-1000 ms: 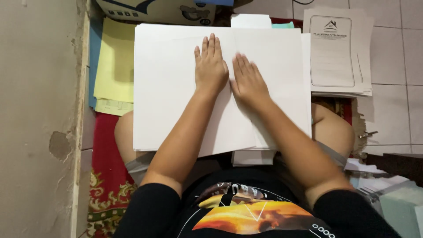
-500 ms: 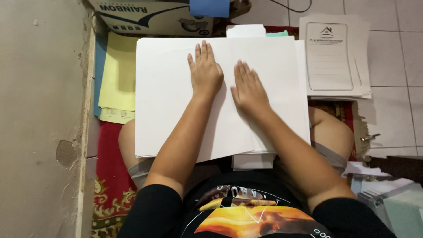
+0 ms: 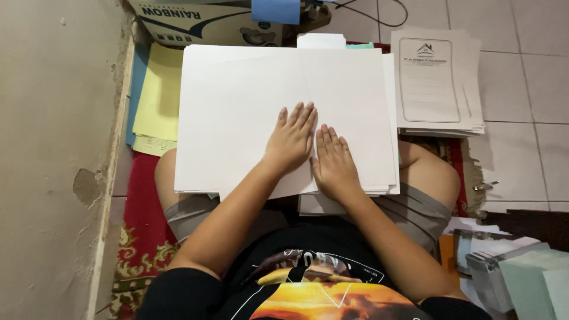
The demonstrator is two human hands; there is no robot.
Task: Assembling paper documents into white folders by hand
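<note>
— While you sit there on the floor, what have you got under your hands?

— Both rest flat on a big white sheet [image 3: 249, 101] that lies across my lap, over my knees. My left hand [image 3: 290, 139] is spread open, palm down, fingers straight and pointing away from me. My right hand [image 3: 335, 163] lies the same way just beside it, a little nearer to my body, gripping nothing.

— How does the sheet look?

— Plain white, blank, wide enough to cover both thighs. A faint crease or seam runs up its middle, starting about where my two hands meet. It sits on top of a stack of white paper [image 3: 388, 178]; I can see the thin edges of the lower sheets at the right and near side.

— And around you?

— To my left, yellow paper [image 3: 157, 95] lies on the floor with a blue sheet under it, next to the wall. To my right, a pile of printed forms [image 3: 435, 83] sits on the tiles. Ahead of me stands a cardboard box [image 3: 195, 24]. A red patterned rug [image 3: 139, 225] shows beneath my legs.
</note>
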